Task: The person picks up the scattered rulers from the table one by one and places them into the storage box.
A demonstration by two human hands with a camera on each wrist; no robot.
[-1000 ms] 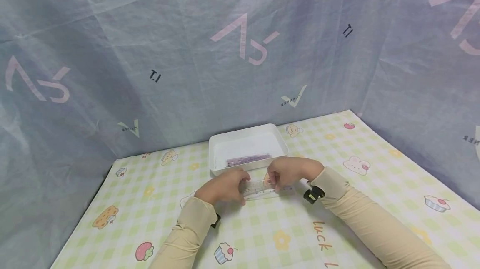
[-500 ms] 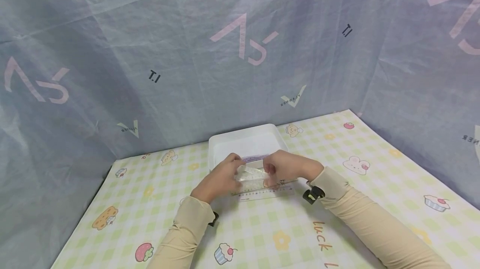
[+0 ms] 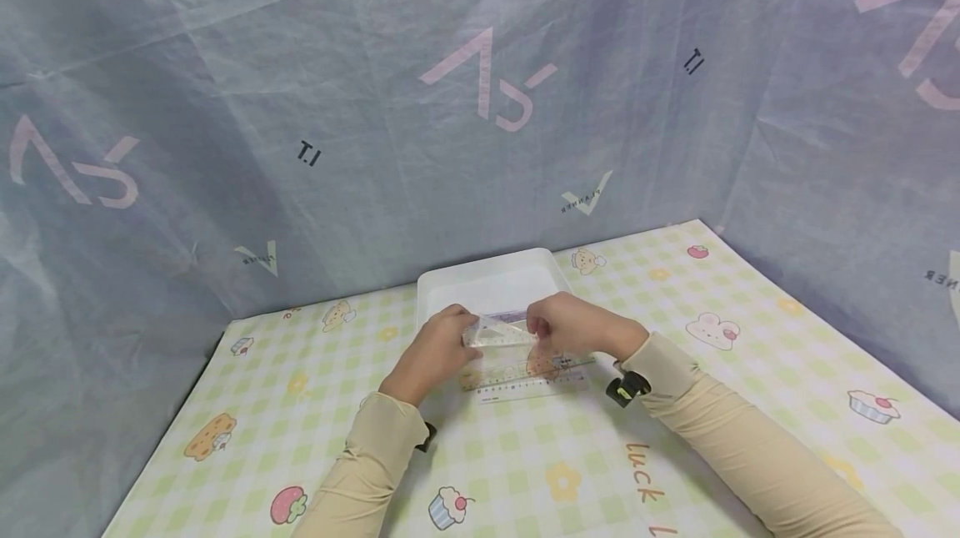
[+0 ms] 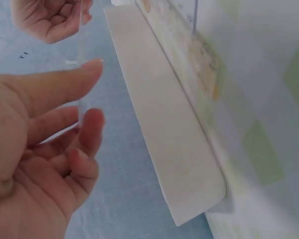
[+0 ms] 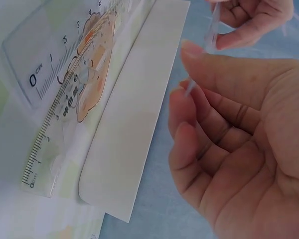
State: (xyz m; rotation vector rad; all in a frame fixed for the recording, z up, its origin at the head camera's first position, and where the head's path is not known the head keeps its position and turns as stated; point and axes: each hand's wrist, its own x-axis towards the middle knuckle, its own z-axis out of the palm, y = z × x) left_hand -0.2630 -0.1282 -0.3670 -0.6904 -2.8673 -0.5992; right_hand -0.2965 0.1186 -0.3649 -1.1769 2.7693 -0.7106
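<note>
A clear plastic set square (image 3: 491, 341) is held up level at the front of a white tray (image 3: 487, 279). My left hand (image 3: 433, 353) pinches its left end between thumb and fingers. At the other end, my right hand (image 3: 577, 326) pinches it the same way. Seen edge-on in the left wrist view, the set square is a thin strip between thumb and fingers. Below the hands, a clear ruler (image 3: 517, 389) lies on the cloth, and a second clear measuring piece (image 5: 50, 164) with a centimetre scale overlaps it.
Purple-tinted rulers (image 3: 510, 315) lie inside the tray along its front wall, partly hidden by the hands. The checked tablecloth (image 3: 360, 463) has printed cakes and flowers. A grey-blue curtain (image 3: 360, 104) hangs behind and beside the table.
Both hands have lifted the set square off the pieces on the cloth and moved it away from me to the tray's front edge. The ruler stays behind on the cloth.
</note>
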